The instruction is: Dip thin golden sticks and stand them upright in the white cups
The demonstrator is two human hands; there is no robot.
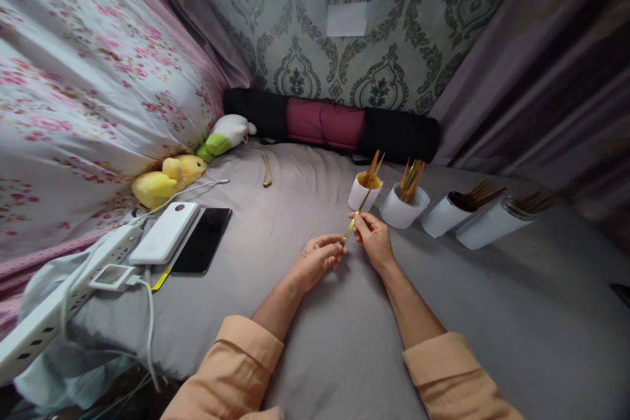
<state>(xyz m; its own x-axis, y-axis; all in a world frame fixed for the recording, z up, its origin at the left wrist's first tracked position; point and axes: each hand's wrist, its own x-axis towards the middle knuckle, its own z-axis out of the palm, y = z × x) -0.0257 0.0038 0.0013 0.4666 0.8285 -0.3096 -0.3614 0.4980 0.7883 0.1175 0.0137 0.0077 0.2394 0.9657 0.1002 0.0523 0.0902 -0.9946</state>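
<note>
A thin yellow-tipped stick [355, 218] is held between both hands over the grey bedsheet. My left hand [319, 261] pinches its lower end with curled fingers. My right hand [375, 239] pinches it a little higher, fingers closed. The stick's upper end points toward a white cup [363, 193] with yellow inside that holds a few more sticks. Beside it stands a second white cup [404, 206] full of brownish sticks. Two more white cups [445, 214] [492, 223] lie tilted to the right with sticks in them.
Loose sticks [266, 171] lie on the sheet farther back. A black phone [203, 239], a white power bank [165, 232] and a power strip [59, 302] with cables sit at left. Yellow and green plush toys [167, 178] lean on floral bedding. A black-and-maroon roll [335, 123] lies along the wall.
</note>
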